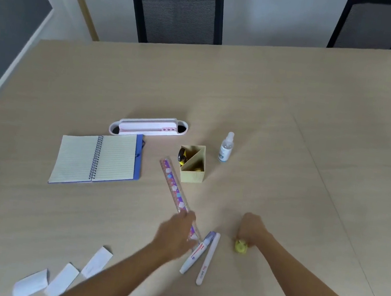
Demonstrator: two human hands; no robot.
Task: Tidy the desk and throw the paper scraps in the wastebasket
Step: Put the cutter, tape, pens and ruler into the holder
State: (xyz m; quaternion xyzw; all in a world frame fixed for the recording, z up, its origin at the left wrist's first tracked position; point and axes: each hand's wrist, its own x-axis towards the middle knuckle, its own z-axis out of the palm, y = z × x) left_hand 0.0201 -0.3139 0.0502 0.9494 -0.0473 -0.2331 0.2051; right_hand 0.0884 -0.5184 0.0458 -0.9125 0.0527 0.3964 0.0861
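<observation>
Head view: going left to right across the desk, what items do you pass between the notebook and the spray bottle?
Open spiral notebook → pink and white pencil case, set just behind it → patterned ruler → yellow divided holder → clear spray bottle.

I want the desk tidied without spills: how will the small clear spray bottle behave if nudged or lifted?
The small clear spray bottle stands upright, tall and narrow, so a sideways nudge would probably tip it. Once down, its round body may roll on the smooth beige desk. It looks like light plastic, likely easy to lift.
</observation>
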